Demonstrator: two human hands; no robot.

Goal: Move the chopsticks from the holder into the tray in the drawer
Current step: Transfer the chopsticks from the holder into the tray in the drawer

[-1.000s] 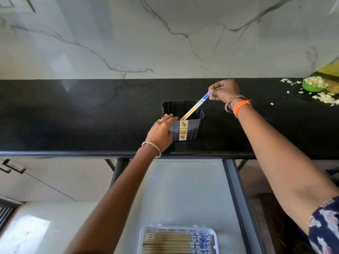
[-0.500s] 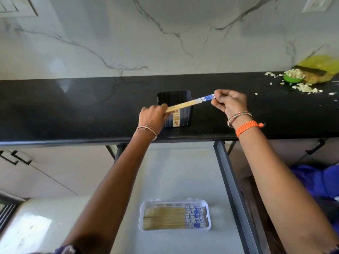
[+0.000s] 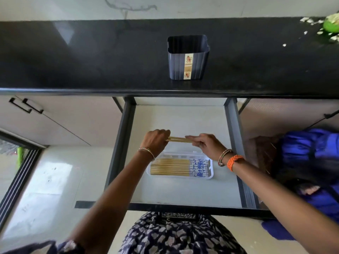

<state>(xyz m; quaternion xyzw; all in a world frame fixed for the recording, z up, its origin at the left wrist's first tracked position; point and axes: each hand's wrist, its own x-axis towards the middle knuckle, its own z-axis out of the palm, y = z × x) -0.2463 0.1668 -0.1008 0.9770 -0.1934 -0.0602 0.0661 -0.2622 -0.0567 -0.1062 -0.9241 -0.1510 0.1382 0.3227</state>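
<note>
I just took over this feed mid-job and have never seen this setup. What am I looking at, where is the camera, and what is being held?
There is no machine: a person works bare-handed, and the one camera sits on their head, looking down. The left hand and right hand each grip an end of a pair of chopsticks, level above the open drawer. Below lies the white tray, already holding a row of chopsticks. On the black counter stands the dark holder; no chopsticks show in it.
</note>
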